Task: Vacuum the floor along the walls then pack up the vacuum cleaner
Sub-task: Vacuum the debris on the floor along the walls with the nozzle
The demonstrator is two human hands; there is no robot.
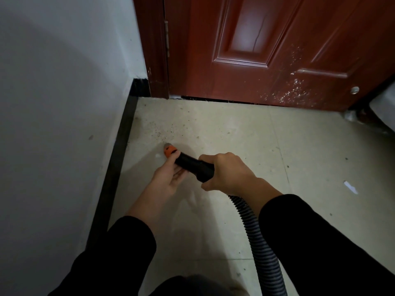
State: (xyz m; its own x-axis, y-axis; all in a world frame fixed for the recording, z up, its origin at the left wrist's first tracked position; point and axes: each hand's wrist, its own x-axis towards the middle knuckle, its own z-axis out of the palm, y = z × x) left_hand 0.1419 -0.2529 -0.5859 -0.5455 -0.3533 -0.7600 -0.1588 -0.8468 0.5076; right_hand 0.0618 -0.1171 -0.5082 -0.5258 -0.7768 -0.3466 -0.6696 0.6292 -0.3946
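Plainly, the right hand [226, 171] is gripping the vacuum nozzle [192, 165] at its rear and the left hand [168, 176] is cradling its front, aiming the orange tip [169, 150] at grit [164, 133] lying at twelve o'clock beside the skirting [121, 146], so vacuuming and packing are both remaining.

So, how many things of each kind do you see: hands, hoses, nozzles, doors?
Hands: 2, left hand and right hand
Hose: 1
Nozzle: 1
Door: 1
Total: 5
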